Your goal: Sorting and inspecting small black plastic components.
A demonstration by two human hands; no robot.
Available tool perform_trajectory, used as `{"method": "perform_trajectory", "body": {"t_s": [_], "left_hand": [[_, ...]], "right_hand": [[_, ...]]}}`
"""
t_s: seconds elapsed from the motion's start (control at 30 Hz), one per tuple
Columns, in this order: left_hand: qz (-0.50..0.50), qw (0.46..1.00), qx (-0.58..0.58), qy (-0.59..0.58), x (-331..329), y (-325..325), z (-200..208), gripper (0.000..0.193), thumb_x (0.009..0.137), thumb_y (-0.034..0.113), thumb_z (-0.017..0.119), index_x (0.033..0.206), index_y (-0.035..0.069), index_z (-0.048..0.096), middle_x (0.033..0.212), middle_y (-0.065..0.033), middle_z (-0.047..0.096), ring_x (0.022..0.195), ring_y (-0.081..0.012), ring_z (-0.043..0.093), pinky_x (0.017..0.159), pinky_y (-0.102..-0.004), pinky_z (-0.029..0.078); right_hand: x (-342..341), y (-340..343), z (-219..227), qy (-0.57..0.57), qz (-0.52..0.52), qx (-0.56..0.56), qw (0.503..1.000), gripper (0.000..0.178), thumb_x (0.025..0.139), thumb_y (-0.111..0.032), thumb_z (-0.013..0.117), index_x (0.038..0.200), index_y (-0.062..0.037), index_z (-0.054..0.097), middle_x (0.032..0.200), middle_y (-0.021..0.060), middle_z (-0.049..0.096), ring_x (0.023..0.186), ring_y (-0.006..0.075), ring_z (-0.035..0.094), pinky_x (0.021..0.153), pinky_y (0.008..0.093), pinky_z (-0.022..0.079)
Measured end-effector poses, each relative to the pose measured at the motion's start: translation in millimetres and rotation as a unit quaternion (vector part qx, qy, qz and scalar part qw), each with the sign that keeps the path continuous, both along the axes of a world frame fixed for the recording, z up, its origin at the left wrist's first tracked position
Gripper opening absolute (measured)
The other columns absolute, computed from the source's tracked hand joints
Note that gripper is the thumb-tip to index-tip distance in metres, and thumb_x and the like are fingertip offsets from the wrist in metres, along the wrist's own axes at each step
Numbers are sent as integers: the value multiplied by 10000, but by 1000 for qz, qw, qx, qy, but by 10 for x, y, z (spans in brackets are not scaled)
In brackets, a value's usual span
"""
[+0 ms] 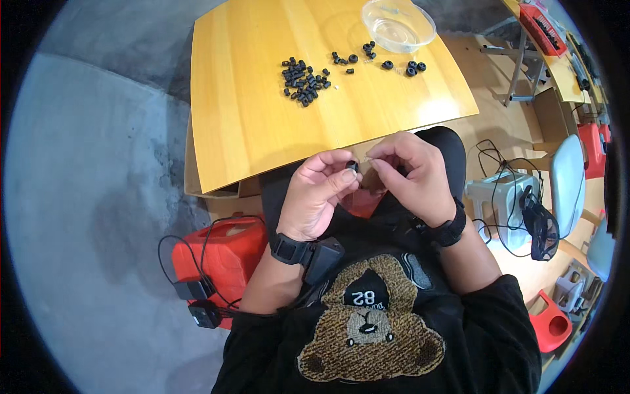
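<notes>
My left hand [319,190] pinches a small black cylindrical part [352,166] between thumb and fingers, its hollow-looking end toward my other hand. Close beside it, thumb and forefinger of my right hand [415,172] are pressed together on a tiny pale, thin piece [369,158], too small to name. Something dark shows under the right fingers, and I cannot make out what it is. Both hands are just off the table's near edge, over my lap. On the yellow wooden table [249,131] lies a pile of similar black cylindrical parts [305,82].
Rounder black pieces [411,69] and several small black parts lie farther right, near a clear plastic bowl [399,33]. A red stool [220,256] with black cables stands at my left. At my right are a whitish stool [505,203] with cables and a blue chair back [567,187].
</notes>
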State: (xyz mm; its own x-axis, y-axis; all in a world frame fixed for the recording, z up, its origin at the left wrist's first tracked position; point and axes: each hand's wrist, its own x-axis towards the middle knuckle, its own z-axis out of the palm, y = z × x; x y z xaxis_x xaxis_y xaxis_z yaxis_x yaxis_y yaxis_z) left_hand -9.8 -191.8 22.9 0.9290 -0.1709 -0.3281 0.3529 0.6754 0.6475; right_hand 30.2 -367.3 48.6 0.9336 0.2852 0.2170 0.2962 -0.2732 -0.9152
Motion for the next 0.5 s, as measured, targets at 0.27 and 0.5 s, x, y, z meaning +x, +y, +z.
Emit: {"method": "perform_trajectory", "body": {"t_s": [0.27, 0.5], "left_hand": [[-16, 993, 99, -58, 11, 24, -22, 276, 756, -54, 642, 1013, 17, 573, 973, -73, 610, 876, -124, 575, 789, -246, 477], [-18, 989, 126, -75, 46, -13, 4, 265, 769, -26, 654, 1021, -4, 576, 889, -48, 608, 759, -92, 582, 670, -219, 500]], "right_hand": [[-5, -28, -55, 67, 25, 32, 997, 96, 732, -42, 633, 826, -21, 640, 738, 77, 602, 638, 147, 586, 568, 247, 459], [3, -37, -101, 129, 62, 108, 984, 79, 755, -17, 623, 834, -6, 632, 744, 56, 605, 638, 95, 582, 562, 224, 460]]}}
